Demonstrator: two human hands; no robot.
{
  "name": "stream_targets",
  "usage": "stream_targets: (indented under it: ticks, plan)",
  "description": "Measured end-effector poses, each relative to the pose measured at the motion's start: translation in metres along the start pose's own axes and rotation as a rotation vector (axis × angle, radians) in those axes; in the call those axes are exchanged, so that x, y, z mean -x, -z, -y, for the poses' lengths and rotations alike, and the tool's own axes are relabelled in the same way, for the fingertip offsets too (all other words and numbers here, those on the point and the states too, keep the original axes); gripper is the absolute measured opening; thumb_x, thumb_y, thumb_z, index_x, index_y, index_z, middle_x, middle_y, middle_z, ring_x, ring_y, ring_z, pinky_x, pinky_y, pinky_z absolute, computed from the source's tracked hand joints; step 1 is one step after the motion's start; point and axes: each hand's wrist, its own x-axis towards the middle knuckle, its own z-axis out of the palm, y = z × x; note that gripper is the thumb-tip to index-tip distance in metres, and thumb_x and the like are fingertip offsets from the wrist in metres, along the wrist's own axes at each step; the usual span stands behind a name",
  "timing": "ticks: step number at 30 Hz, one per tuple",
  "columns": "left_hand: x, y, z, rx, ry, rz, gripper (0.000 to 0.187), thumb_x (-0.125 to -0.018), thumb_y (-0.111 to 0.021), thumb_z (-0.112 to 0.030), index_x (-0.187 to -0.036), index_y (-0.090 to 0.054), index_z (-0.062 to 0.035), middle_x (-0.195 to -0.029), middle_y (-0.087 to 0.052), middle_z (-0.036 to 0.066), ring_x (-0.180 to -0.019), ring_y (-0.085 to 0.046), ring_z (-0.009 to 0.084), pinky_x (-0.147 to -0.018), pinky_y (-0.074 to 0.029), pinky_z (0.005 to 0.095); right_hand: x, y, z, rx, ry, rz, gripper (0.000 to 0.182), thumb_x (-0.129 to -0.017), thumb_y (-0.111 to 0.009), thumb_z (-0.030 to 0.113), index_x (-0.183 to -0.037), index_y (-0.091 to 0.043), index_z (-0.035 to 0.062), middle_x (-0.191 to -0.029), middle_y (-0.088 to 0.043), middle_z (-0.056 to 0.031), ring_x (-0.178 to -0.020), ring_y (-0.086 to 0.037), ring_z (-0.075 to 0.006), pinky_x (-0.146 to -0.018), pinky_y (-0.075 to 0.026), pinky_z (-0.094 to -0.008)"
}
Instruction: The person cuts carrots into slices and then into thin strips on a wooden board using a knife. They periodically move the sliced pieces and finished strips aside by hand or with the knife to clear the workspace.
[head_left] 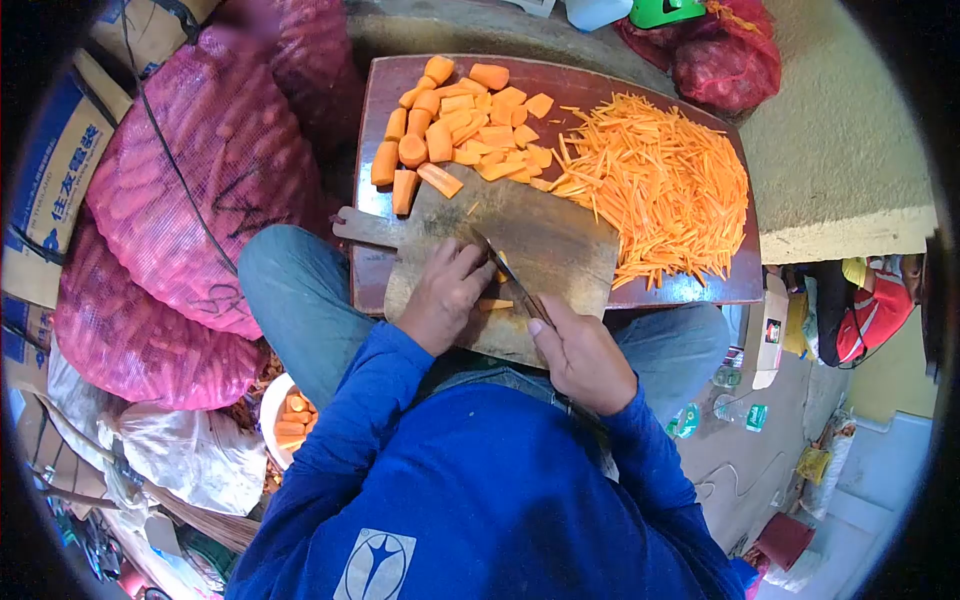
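Observation:
My right hand (583, 355) is closed around the handle of a knife (520, 290). The blade slants up and left across a worn wooden cutting board (565, 235), right beside the fingertips of my left hand (447, 292). Those fingers are curled down on the board and pressed on a carrot piece, mostly hidden under them and the blade. A small orange carrot bit (495, 304) lies just below the blade. Past the board's far edge sit chunks and slabs of peeled carrot (440, 141). To their right rises a large heap of carrot sticks (660, 185).
The board rests on a dark red tabletop (372, 287) across my legs. Pink mesh sacks of carrots (200, 180) stand at left, near a white bucket (272, 405) holding carrot pieces. A red mesh bag (725, 65) lies beyond the table; plastic bottles (740, 410) lie on the floor at right.

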Motion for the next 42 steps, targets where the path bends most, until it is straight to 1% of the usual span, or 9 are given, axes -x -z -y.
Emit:
stream_targets:
  ticks: [12, 15, 18, 23, 27, 31, 33, 37, 42]
  plan:
    - [0.001, -0.002, 0.004, 0.078, 0.007, -0.05, 0.047, -0.068, -0.074, -0.001, -0.116, -0.073, 0.0012, -0.113, -0.066, 0.015, -0.108, -0.059, 0.0383, -0.093, -0.05, 0.0472, -0.016, -0.005, -0.004, 0.022, -0.02, 0.029, 0.025, -0.108, -0.059, 0.021, -0.123, -0.06, 0.0009, -0.083, -0.067, -0.0331, -0.081, -0.067, -0.0564, -0.072, -0.051, -0.0636]
    - [-0.003, -0.001, 0.004, 0.056, -0.013, -0.066, 0.048, -0.068, -0.074, -0.001, -0.116, -0.072, 0.0002, -0.11, -0.064, 0.015, -0.108, -0.059, 0.0377, -0.094, -0.049, 0.0477, -0.019, -0.005, -0.009, 0.022, 0.022, 0.007, 0.027, -0.108, -0.06, 0.02, -0.127, -0.061, 0.0013, -0.082, -0.067, -0.032, -0.081, -0.068, -0.0553, -0.071, -0.051, -0.0609]
    - [0.0, 0.002, 0.003, 0.007, 0.016, -0.039, 0.05, -0.065, -0.077, -0.002, -0.115, -0.073, -0.0006, -0.112, -0.064, 0.013, -0.109, -0.058, 0.0369, -0.097, -0.046, 0.0487, -0.012, 0.003, 0.001, -0.081, 0.009, -0.028, 0.027, -0.108, -0.06, 0.02, -0.128, -0.061, 0.0011, -0.081, -0.066, -0.0313, -0.081, -0.068, -0.0542, -0.071, -0.051, -0.0584]
    - [0.003, -0.004, 0.006, 0.012, 0.018, -0.081, 0.054, -0.061, -0.081, -0.004, -0.114, -0.073, -0.0025, -0.117, -0.066, 0.012, -0.113, -0.059, 0.0349, -0.101, -0.041, 0.0485, -0.002, 0.009, 0.007, -0.062, 0.005, 0.001, 0.026, -0.108, -0.06, 0.02, -0.126, -0.061, 0.0014, -0.081, -0.067, -0.0309, -0.081, -0.068, -0.0533, -0.071, -0.052, -0.0574]
    - [0.002, -0.001, 0.002, -0.007, 0.009, -0.1, 0.055, -0.061, -0.08, -0.005, -0.115, -0.073, -0.0028, -0.115, -0.067, 0.011, -0.113, -0.059, 0.0335, -0.101, -0.04, 0.0481, -0.008, -0.007, -0.003, 0.089, -0.005, 0.009, 0.027, -0.108, -0.059, 0.021, -0.127, -0.061, 0.0019, -0.082, -0.068, -0.0309, -0.084, -0.07, -0.0532, -0.072, -0.052, -0.0596]
    - [0.001, -0.002, 0.006, -0.02, -0.001, -0.091, 0.05, -0.064, -0.078, -0.006, -0.114, -0.073, -0.0028, -0.114, -0.067, 0.01, -0.113, -0.06, 0.0326, -0.1, -0.039, 0.0479, -0.016, -0.004, -0.002, 0.072, -0.061, 0.044, 0.025, -0.108, -0.059, 0.021, -0.122, -0.062, 0.0013, -0.084, -0.068, -0.0308, -0.085, -0.069, -0.0544, -0.073, -0.052, -0.0611]
    - [0.002, -0.003, 0.007, -0.025, -0.003, -0.103, 0.048, -0.065, -0.077, -0.006, -0.113, -0.073, -0.0028, -0.114, -0.067, 0.01, -0.113, -0.06, 0.0326, -0.1, -0.039, 0.0479, -0.015, -0.001, -0.002, -0.035, 0.019, -0.002, 0.023, -0.107, -0.06, 0.021, -0.119, -0.062, 0.0013, -0.084, -0.068, -0.0313, -0.084, -0.068, -0.0557, -0.074, -0.053, -0.0613]
    - [0.003, 0.0, 0.002, -0.044, 0.012, -0.097, 0.046, -0.066, -0.077, -0.007, -0.112, -0.073, -0.0031, -0.114, -0.067, 0.01, -0.113, -0.059, 0.0321, -0.1, -0.039, 0.0486, -0.011, 0.001, 0.003, -0.053, -0.03, 0.004, 0.023, -0.107, -0.06, 0.02, -0.12, -0.062, 0.0016, -0.084, -0.068, -0.0317, -0.084, -0.067, -0.0563, -0.074, -0.053, -0.061]
    - [0.0, 0.003, 0.0, -0.05, 0.022, -0.078, 0.049, -0.067, -0.077, -0.008, -0.116, -0.074, -0.0035, -0.114, -0.066, 0.009, -0.113, -0.059, 0.0316, -0.101, -0.038, 0.0495, -0.015, -0.001, -0.003, 0.01, 0.019, 0.007, 0.025, -0.107, -0.06, 0.02, -0.123, -0.062, 0.0014, -0.084, -0.068, -0.0316, -0.084, -0.068, -0.0553, -0.073, -0.053, -0.0604]
